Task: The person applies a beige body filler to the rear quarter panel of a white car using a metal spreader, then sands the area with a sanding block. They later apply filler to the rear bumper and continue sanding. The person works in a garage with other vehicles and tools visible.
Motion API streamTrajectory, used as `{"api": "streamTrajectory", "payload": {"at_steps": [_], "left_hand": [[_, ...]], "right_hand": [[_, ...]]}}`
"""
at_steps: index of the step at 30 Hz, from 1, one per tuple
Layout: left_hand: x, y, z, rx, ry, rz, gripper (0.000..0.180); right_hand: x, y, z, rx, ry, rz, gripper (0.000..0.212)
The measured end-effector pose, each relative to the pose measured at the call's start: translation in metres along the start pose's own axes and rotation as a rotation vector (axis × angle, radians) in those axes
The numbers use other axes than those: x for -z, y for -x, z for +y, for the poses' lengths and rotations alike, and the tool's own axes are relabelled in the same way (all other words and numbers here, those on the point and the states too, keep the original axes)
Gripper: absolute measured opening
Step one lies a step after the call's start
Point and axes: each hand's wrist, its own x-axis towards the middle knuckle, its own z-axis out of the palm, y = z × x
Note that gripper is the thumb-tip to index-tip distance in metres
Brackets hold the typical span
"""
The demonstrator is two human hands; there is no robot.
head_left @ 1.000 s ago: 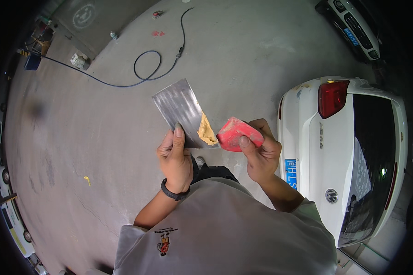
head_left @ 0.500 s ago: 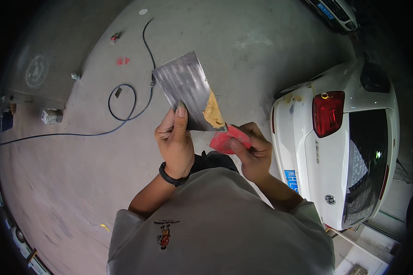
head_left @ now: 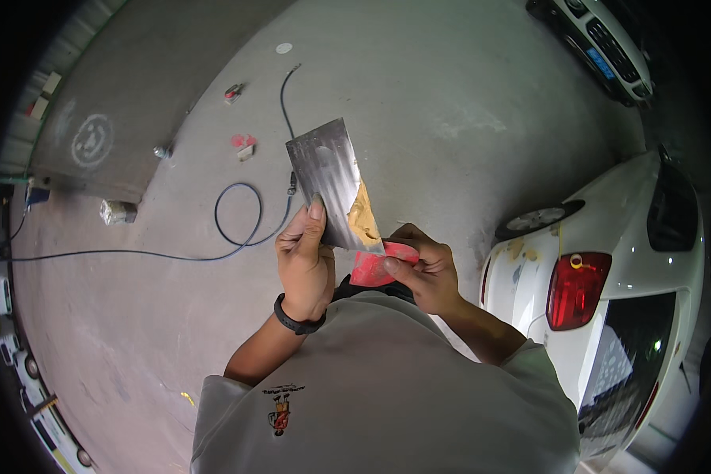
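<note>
My left hand (head_left: pixel 306 265), with a dark band on its wrist, grips a flat grey metal plate (head_left: pixel 325 178) by its lower left edge, thumb on top. Yellowish filler paste (head_left: pixel 363 219) clings in a thick strip along the plate's right edge. My right hand (head_left: pixel 430 272) is closed round a red flexible spreader (head_left: pixel 367 270), which lies against the plate's lower right corner and partly behind it. The fingers under both tools are hidden.
A white car (head_left: pixel 521 276) stands close on the right, with yellowish patches (head_left: pixel 520 250) beside its red tail light (head_left: pixel 579 291). Another car (head_left: pixel 600 47) is at the far right. A dark hose (head_left: pixel 134 252) loops over the floor on the left, near a small block-shaped thing (head_left: pixel 118 212).
The view has tilted upward, so the floor, hose and car sit lower. The red spreader has shifted left, closer under the plate's corner. Both hands keep their holds.
</note>
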Motion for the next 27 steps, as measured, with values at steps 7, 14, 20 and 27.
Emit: {"api": "streamTrajectory", "payload": {"at_steps": [7, 14, 20, 27], "left_hand": [[-0.008, -0.018, 0.019, 0.095, 0.055, 0.225, 0.03], [0.032, -0.03, 0.073, 0.117, 0.154, 0.358, 0.033], [0.107, -0.069, 0.095, -0.353, 0.169, 0.475, 0.03], [0.198, -0.138, 0.179, -0.573, -0.002, 0.737, 0.025]], "right_hand": [[0.029, -0.107, 0.022, -0.228, -0.598, -0.152, 0.017], [-0.027, -0.213, 0.037, -0.45, -0.707, -0.372, 0.022], [-0.1, -0.265, 0.069, -0.257, -0.182, -0.632, 0.015], [-0.224, -0.31, 0.071, -0.228, 0.329, -0.577, 0.017]]}}
